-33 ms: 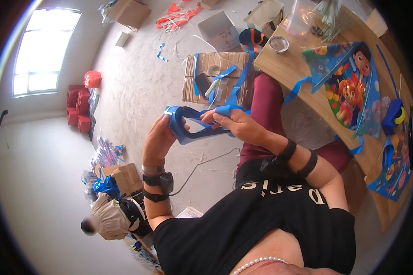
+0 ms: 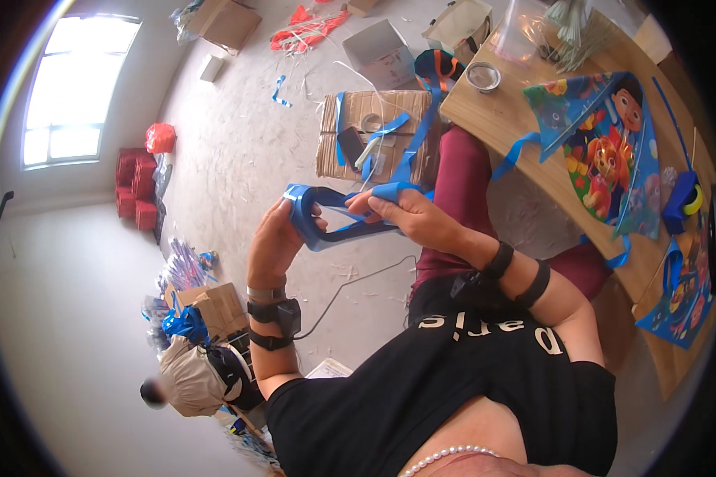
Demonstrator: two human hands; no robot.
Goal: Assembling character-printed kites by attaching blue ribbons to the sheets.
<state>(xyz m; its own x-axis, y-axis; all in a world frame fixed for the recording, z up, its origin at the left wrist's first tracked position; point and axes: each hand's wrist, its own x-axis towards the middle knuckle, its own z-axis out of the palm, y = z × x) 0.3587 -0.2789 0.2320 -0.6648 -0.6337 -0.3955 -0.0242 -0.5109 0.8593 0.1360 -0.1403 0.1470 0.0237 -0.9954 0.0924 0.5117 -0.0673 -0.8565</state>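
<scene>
No shift is being seen since earlier; the blue ribbon loop (image 2: 300, 208), likely light, pliant, slippery, is being gripped, suitably, at opposite ends by left hand (image 2: 274, 237) and right hand (image 2: 422, 219).

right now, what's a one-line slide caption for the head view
The left hand and right hand hold a looped blue strip beside a wooden table carrying cartoon-printed sheets.
</scene>
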